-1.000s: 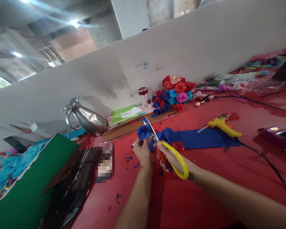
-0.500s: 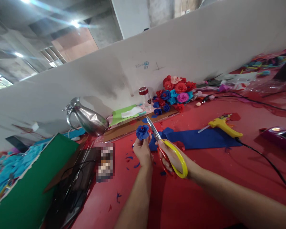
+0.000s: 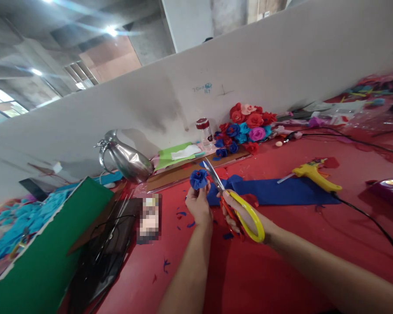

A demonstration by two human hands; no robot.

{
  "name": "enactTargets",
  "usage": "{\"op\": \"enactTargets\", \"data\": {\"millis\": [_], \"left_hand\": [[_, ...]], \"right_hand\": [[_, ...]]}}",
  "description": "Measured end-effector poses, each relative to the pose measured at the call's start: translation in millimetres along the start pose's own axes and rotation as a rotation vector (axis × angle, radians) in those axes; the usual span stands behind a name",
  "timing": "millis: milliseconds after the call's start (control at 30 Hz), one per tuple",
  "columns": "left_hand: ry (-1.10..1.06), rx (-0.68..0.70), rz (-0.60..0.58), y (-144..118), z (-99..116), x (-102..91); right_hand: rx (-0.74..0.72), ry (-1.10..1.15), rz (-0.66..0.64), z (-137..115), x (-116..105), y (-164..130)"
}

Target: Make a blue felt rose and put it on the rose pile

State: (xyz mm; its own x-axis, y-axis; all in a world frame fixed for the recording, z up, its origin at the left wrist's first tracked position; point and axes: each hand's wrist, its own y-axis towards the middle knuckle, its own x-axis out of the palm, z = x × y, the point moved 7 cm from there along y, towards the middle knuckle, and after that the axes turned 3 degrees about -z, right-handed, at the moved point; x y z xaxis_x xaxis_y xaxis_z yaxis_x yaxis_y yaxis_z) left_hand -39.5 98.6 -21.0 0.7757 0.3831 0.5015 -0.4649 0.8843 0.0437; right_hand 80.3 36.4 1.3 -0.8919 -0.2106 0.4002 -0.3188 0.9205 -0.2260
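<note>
Between the fingertips of my left hand (image 3: 198, 205) is a blue paper flower (image 3: 198, 179) with a small red centre, held upright. My right hand (image 3: 237, 209) grips scissors (image 3: 247, 218) with one yellow and one red handle. Their blades point up and away, just right of the flower; whether they touch a petal I cannot tell. Behind my right hand a long strip of blue crepe paper (image 3: 284, 192) lies on the red table (image 3: 281, 270). Small blue scraps (image 3: 181, 213) are scattered left of my left wrist.
A yellow glue gun (image 3: 314, 175) lies at the right, its black cord trailing forward. Finished paper flowers (image 3: 255, 121) are heaped by the wall, near a glass jar (image 3: 204, 133) and a steel jug (image 3: 126, 157). A green board (image 3: 52, 248) stands at the left.
The view has shifted slightly, so everything sits a little further right. Both hands keep their holds on the flower and the scissors, with the blades still beside the flower.
</note>
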Motion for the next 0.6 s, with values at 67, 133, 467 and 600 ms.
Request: {"op": "enactTargets", "data": {"millis": [67, 133, 467, 600], "left_hand": [[0.004, 0.010, 0.008, 1, 1, -1.0], [0.001, 0.007, 0.010, 1, 1, -1.4], [0.054, 0.004, 0.021, 0, -2, -1.0], [0.073, 0.022, 0.024, 0, -1, -1.3]], "right_hand": [[0.004, -0.014, -0.025, 5, 1, 1], [0.010, -0.023, -0.035, 9, 1, 1], [0.000, -0.042, -0.026, 16, 1, 2], [0.012, -0.045, -0.015, 14, 2, 0]]}}
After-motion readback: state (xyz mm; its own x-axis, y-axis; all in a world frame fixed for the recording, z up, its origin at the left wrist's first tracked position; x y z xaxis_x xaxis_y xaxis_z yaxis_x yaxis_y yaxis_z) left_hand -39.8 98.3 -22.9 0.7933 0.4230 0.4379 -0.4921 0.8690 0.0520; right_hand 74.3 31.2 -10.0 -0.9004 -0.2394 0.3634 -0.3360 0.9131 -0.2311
